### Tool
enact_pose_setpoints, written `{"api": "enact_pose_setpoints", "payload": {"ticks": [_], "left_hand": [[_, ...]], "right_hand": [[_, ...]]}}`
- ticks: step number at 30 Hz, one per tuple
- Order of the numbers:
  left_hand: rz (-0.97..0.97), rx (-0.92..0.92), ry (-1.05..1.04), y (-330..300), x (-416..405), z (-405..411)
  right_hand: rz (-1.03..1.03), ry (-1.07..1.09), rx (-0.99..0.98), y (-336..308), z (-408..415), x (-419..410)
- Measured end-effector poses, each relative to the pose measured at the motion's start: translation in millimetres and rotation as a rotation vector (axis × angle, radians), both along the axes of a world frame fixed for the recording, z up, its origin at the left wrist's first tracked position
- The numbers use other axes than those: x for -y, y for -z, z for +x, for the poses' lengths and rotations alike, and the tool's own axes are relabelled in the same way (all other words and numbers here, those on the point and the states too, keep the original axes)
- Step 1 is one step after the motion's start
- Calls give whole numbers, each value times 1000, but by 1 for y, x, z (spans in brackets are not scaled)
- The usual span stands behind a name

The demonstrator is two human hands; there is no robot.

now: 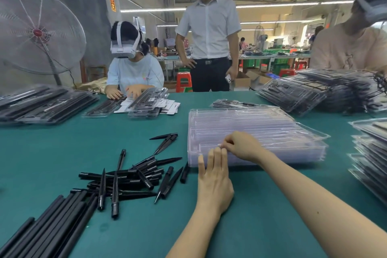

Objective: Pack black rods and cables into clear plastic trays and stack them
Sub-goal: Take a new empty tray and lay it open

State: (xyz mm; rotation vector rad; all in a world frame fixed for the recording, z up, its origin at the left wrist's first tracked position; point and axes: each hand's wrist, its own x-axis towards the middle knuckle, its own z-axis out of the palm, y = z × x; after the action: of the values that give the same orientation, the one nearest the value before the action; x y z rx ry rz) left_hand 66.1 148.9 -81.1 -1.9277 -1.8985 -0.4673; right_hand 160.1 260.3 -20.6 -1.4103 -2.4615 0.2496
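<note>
Clear ribbed tray stack (251,128): right hand (240,145) pinches its near edge, left hand (213,176) flat w/ fingers straight against the front. Glossy black spikes (129,176) left of it.

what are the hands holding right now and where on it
The right hand pinches the near edge of the top clear tray of the empty stack. The left hand holds nothing; its straight fingers rest against the stack's near edge.
</note>
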Motion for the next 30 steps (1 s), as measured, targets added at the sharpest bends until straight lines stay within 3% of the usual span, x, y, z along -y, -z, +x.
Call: {"api": "enact_pose_setpoints", "payload": {"ticks": [8, 11, 16, 20, 24, 30], "left_hand": [[-16, 36, -29, -17, -8, -5], [-77, 36, 65, -14, -16, -7], [-106, -37, 103, -5, -17, -13], [-135, -27, 83, -12, -19, -9], [-156, 353, 244, -22, -10, -27], [31, 385, -25, -8, 63, -121]], "right_hand": [[-17, 51, 7, 0, -2, 3], [-33, 60, -16, -4, -6, 8], [274, 264, -380, -100, 8, -17], [514, 193, -492, -162, 26, -4], [402, -80, -347, -111, 32, 52], [157, -211, -13, 15, 52, 151]]}}
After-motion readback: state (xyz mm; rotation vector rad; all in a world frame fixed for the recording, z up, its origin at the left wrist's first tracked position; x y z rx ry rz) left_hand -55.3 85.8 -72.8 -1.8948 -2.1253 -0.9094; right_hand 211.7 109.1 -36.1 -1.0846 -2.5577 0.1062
